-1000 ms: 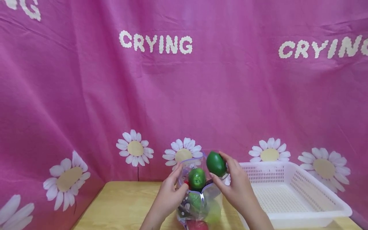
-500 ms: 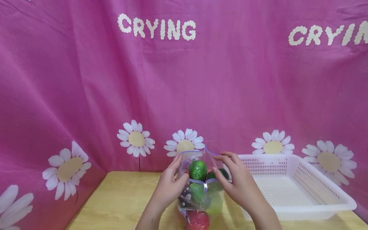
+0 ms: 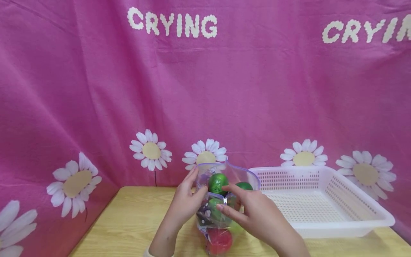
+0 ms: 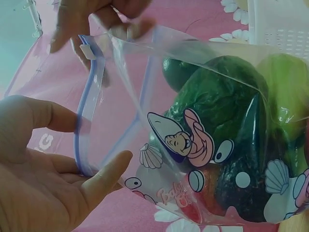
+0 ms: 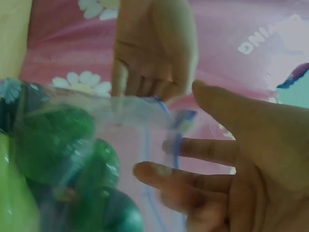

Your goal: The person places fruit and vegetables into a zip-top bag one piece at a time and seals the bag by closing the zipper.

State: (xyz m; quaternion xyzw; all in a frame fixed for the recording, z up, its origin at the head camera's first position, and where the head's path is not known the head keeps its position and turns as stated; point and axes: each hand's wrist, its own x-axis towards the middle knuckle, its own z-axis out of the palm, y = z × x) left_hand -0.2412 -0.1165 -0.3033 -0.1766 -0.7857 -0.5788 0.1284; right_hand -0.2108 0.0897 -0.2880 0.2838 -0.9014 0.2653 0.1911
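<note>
A clear zip bag (image 3: 205,225) with a purple zip edge and printed cartoons stands on the table with its mouth spread wide. Inside lie a wrinkled green fruit (image 3: 218,182), a smooth dark green oval fruit (image 3: 244,186), a red round item (image 3: 219,241) and a yellow-green one (image 4: 286,84). My left hand (image 3: 184,203) holds the bag's left rim between thumb and fingers. At the front of the mouth, by the white zip slider (image 3: 225,201), my right hand (image 3: 258,212) has its thumb and index finger apart. Its other fingers are partly hidden in the head view.
A white perforated plastic basket (image 3: 334,225) stands to the right of the bag. Light wooden tabletop (image 3: 135,221) extends to the left. Behind hangs a pink cloth (image 3: 257,107) printed with daisies and lettering.
The dark green oval fruit has gone from my right hand's grip into the bag. My right hand has let go of it and shifted left to the bag's front rim.
</note>
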